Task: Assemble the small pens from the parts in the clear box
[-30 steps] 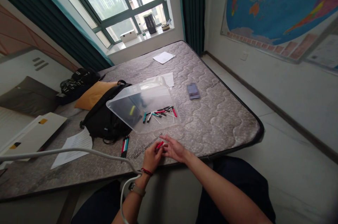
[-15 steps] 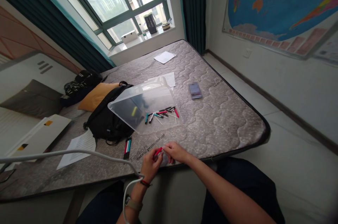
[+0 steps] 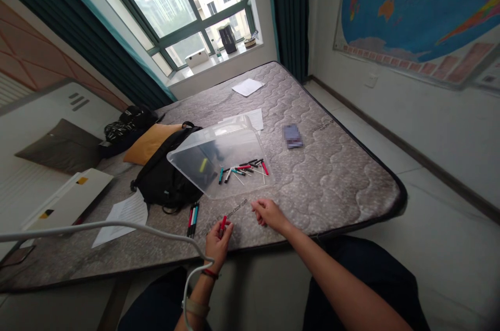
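Observation:
My left hand [image 3: 217, 242] is closed around a short red marker pen [image 3: 223, 225] with a dark end, held upright over the near edge of the mattress. To its right my right hand [image 3: 269, 214] hovers with its fingers curled together. Whether anything small sits in its pinch is hidden. Beyond both hands a clear plastic box [image 3: 187, 175] lies tilted on its side, with several red, teal, white and black pens [image 3: 244, 167] and thin white sticks [image 3: 238, 179] in it. Left of my left hand, a few pens [image 3: 192, 219] lie side by side on the mattress.
A black backpack [image 3: 162, 177] rests against the box's left side. Printed sheets [image 3: 121, 216] lie left of the pens, and a blurred-out object [image 3: 292, 136] lies right of the box. A grey cable [image 3: 152, 230] crosses in front of my left wrist. The mattress edge [image 3: 363, 224] runs along the right.
My hands have come apart: the left has drawn back leftward with the red marker pen, now more upright, and the right has moved a little up and right, off the pen's end.

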Available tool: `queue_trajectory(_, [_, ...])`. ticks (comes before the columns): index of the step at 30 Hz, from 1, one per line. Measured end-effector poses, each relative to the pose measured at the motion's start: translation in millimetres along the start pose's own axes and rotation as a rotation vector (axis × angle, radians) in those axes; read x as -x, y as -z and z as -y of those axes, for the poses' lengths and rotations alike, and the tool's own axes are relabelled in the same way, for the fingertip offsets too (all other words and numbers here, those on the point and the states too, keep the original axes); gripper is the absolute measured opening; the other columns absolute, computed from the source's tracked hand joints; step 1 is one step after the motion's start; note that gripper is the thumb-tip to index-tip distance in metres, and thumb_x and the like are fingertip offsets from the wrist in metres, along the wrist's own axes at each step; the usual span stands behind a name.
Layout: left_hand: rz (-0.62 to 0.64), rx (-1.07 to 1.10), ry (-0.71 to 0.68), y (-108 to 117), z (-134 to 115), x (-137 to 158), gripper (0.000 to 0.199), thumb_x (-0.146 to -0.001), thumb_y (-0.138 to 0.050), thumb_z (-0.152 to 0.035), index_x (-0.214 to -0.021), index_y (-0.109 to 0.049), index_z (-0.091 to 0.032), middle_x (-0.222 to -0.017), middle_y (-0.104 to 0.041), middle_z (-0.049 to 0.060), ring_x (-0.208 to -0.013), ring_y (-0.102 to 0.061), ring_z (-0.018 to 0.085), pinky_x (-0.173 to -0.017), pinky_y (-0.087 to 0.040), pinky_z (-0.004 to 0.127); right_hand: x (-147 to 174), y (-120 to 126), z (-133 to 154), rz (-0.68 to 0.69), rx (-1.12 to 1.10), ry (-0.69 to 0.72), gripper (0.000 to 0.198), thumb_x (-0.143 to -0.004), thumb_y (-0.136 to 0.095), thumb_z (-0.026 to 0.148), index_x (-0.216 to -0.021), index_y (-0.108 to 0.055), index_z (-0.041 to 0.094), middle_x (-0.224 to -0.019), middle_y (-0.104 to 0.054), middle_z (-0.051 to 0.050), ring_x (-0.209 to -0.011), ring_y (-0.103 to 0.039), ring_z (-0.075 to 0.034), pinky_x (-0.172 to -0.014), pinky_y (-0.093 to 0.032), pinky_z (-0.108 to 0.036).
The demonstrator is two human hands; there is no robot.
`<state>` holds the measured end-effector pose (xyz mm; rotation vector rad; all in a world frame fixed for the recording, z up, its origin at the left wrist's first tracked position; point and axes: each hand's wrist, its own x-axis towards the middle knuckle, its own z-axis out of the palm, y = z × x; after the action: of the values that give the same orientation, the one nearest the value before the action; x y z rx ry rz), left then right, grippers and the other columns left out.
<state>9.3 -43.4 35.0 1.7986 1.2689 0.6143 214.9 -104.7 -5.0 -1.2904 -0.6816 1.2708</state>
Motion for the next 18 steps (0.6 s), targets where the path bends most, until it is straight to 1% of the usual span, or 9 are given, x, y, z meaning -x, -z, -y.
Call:
queue_trajectory(2, [0.056, -0.001, -0.011, -5, -5, 2, 0.046, -0.077, -0.066, -0.060, -0.087, -0.067, -0.015, -0.063, -0.056, -0.002, -0.055, -0.048, 0.011, -0.053, -0.038, 0.022, 2, -6, -8, 0.102, 0.097, 0.026, 0.038, -0.087, -0.057, 0.054, -0.078, -0.060, 0.017, -0.056, -0.056, 0.003, -0.045, -0.053, -0.010, -0.042, -0.040, -0.018])
queue_trajectory(4, [0.109, -0.022, -0.046, -10, -9, 4, 0.041, -0.081, -0.064, -0.055, -0.089, -0.067, -0.015, -0.068, -0.060, -0.001, -0.059, -0.050, 0.012, -0.057, -0.040, 0.022, 6, -11, -12, 0.227, 0.174, 0.044, 0.035, -0.088, -0.058, 0.051, -0.079, -0.060, 0.017, -0.057, -0.057, 0.003, -0.047, -0.055, -0.010, -0.044, -0.040, -0.018])
queue_trajectory(5, [0.127, -0.039, -0.068, -13, -10, 6, 0.038, -0.083, -0.063, -0.052, -0.091, -0.068, -0.015, -0.071, -0.062, 0.000, -0.061, -0.051, 0.013, -0.058, -0.041, 0.023, 9, -13, -12, 0.268, 0.222, 0.062, 0.034, -0.088, -0.058, 0.050, -0.077, -0.060, 0.017, -0.056, -0.057, 0.003, -0.047, -0.055, -0.010, -0.044, -0.040, -0.018])
queue_trajectory(7, [0.155, -0.080, -0.112, -17, -11, 9, 0.035, -0.086, -0.060, -0.049, -0.094, -0.068, -0.015, -0.072, -0.063, 0.001, -0.063, -0.052, 0.013, -0.060, -0.041, 0.023, 12, -14, -11, 0.317, 0.329, 0.111, 0.035, -0.090, -0.057, 0.047, -0.072, -0.060, 0.017, -0.054, -0.056, 0.003, -0.048, -0.056, -0.010, -0.045, -0.039, -0.018])
queue_trajectory(9, [0.185, -0.112, -0.143, -20, -10, 11, 0.034, -0.088, -0.057, -0.047, -0.097, -0.068, -0.016, -0.069, -0.061, 0.000, -0.061, -0.050, 0.013, -0.059, -0.039, 0.023, 15, -14, -7, 0.353, 0.385, 0.127, 0.037, -0.092, -0.054, 0.045, -0.069, -0.059, 0.017, -0.053, -0.055, 0.003, -0.048, -0.055, -0.010, -0.045, -0.038, -0.018])
queue_trajectory(12, [0.202, -0.142, -0.148, -21, -8, 13, 0.035, -0.088, -0.057, -0.047, -0.097, -0.069, -0.016, -0.062, -0.054, -0.003, -0.057, -0.045, 0.012, -0.055, -0.035, 0.023, 16, -13, -3, 0.428, 0.326, 0.060, 0.039, -0.094, -0.049, 0.047, -0.071, -0.057, 0.017, -0.054, -0.052, 0.004, -0.045, -0.054, -0.010, -0.043, -0.038, -0.018])
queue_trajectory(15, [0.186, -0.160, -0.125, -17, -9, 11, 0.035, -0.083, -0.062, -0.050, -0.089, -0.069, -0.016, -0.056, -0.044, -0.006, -0.053, -0.039, 0.011, -0.053, -0.031, 0.023, 16, -14, -2, 0.477, 0.222, -0.004, 0.043, -0.094, -0.048, 0.053, -0.072, -0.056, 0.018, -0.052, -0.049, 0.005, -0.043, -0.051, -0.009, -0.041, -0.038, -0.018])
queue_trajectory(18, [0.211, -0.123, -0.087, -12, -10, 9, 0.034, -0.078, -0.068, -0.050, -0.082, -0.068, -0.017, -0.054, -0.038, -0.007, -0.052, -0.036, 0.010, -0.051, -0.028, 0.023, 16, -17, -3, 0.501, 0.205, -0.035, 0.045, -0.092, -0.049, 0.054, -0.067, -0.055, 0.017, -0.051, -0.049, 0.005, -0.041, -0.049, -0.009, -0.041, -0.039, -0.018])
